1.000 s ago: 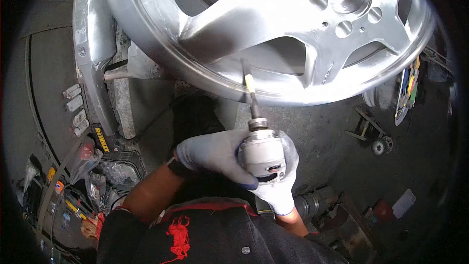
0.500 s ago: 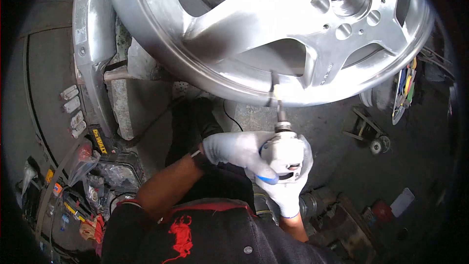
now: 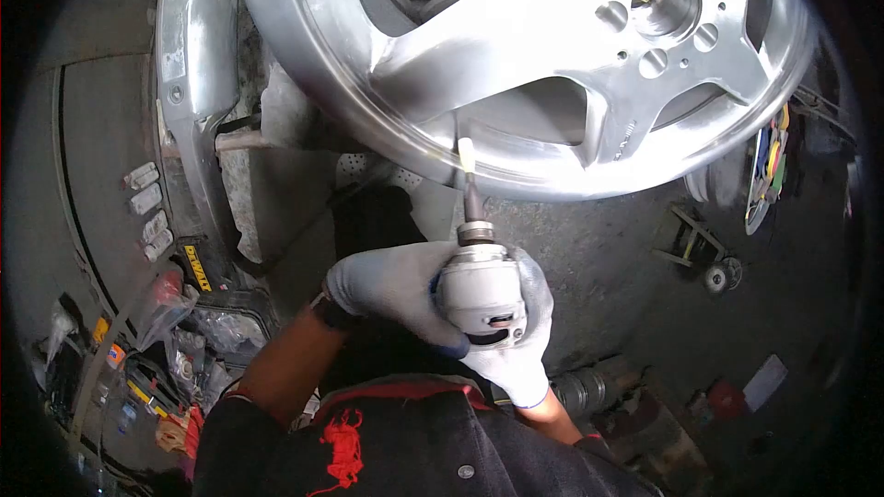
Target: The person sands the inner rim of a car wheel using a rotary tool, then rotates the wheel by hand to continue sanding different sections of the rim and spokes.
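Observation:
A white die grinder [image 3: 479, 293] sits in both of my gloved hands, its shaft pointing away from me. My left hand [image 3: 396, 293] is wrapped around its left side, thumb across the housing. My right hand [image 3: 527, 354] grips the right side and underside, with some fingers hidden. The slim bit with a pale tip [image 3: 467, 156] overlaps the lower lip of a bare silver alloy wheel [image 3: 488, 64]. The wheel's spokes, centre bore and bolt holes face me.
To the left stands a worn metal frame [image 3: 196, 46], with several small boxes [image 3: 145, 201] beyond it. An open tool case [image 3: 235, 313] and bagged items lie at lower left. On the right floor are a small metal stand [image 3: 686, 239] and a disc tool [image 3: 721, 276].
Both hands and the die grinder have moved left, carrying the bit left along the wheel's lower lip. The camera view has shifted slightly.

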`<state>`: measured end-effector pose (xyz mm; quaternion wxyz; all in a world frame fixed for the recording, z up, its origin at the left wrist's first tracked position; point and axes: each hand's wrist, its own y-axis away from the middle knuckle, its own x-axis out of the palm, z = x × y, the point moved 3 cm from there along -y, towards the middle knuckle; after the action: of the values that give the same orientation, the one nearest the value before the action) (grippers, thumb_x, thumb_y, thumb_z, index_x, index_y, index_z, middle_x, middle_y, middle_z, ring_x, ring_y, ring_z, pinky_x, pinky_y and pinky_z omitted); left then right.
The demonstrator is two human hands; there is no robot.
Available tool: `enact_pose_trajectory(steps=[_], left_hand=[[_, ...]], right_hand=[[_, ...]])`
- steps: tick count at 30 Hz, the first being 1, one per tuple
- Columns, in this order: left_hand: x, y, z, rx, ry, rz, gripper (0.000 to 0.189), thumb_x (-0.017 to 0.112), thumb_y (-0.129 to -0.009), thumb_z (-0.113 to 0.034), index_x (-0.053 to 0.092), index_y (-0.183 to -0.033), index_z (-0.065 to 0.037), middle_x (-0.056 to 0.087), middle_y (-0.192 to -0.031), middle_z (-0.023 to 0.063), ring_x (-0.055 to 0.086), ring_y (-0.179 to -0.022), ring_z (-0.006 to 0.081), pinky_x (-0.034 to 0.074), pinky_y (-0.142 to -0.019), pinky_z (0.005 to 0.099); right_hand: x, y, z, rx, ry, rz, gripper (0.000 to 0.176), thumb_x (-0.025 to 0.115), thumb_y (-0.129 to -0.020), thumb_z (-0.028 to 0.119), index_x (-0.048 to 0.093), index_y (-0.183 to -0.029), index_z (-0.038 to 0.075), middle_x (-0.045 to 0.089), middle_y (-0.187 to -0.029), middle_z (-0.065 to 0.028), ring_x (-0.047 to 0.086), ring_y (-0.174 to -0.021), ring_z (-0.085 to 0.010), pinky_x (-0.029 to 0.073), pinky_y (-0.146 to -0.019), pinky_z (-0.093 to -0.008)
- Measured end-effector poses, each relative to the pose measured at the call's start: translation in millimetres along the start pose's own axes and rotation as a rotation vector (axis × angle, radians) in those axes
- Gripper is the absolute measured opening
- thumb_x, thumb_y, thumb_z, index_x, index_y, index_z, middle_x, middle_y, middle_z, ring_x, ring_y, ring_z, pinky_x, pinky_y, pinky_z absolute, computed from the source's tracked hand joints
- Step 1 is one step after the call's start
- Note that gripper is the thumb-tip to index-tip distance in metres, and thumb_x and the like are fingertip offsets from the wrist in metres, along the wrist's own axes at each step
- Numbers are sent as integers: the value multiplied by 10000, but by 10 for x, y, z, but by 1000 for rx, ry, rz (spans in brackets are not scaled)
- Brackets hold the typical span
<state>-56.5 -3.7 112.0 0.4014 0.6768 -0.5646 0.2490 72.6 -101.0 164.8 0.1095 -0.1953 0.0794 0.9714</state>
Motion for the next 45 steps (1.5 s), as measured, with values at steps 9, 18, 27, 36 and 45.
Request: enact_pose_trajectory(steps=[9, 18, 27, 36, 45], left_hand=[[-30, 32, -47, 40, -15, 35, 694, 907, -600, -107, 596, -1214, -19, 671, -1140, 57, 609, -1045, 137, 496, -950, 319], [22, -173, 224, -22, 301, 83, 745, 899, -622, -110, 548, -1273, -17, 657, -1161, 54, 602, -1072, 139, 491, -970, 313], [-15, 68, 88, -12, 285, 31, 698, 887, -653, -92, 555, -1262, -11, 659, -1148, 56, 606, -1061, 137, 498, -946, 308], [-25, 159, -42, 15, 252, 30, 718, 884, -659, -97, 538, -1281, -5, 653, -1157, 57, 606, -1058, 139, 494, -953, 312], [-4, 0, 78, 106, 187, 37, 698, 837, -748, -143, 485, -1336, -7, 605, -1209, 40, 549, -1105, 117, 432, -1005, 283]], right_hand=[[119, 35, -58, 37, 5, 64, 863, 924, -591, 165, 484, -1313, -6, 596, -1249, -256, 636, -1096, -404, 535, -921, -457], [-12, 234, -149, 80, -3, -8, 1117, 947, -615, 242, 268, -1462, -22, 476, -1368, -222, 551, -1219, -314, 449, -1039, -439], [156, -17, 118, -6, 154, -67, 814, 934, -613, 271, 537, -1277, 17, 646, -1148, -176, 686, -1010, -301, 556, -862, -367], [216, 8, 102, 17, 118, -89, 852, 941, -600, 299, 524, -1273, -15, 646, -1164, -183, 696, -1003, -298, 561, -856, -379], [100, -47, 134, -18, 194, -34, 928, 941, -610, 339, 464, -1320, -22, 641, -1184, -175, 667, -1078, -278, 517, -953, -363]])
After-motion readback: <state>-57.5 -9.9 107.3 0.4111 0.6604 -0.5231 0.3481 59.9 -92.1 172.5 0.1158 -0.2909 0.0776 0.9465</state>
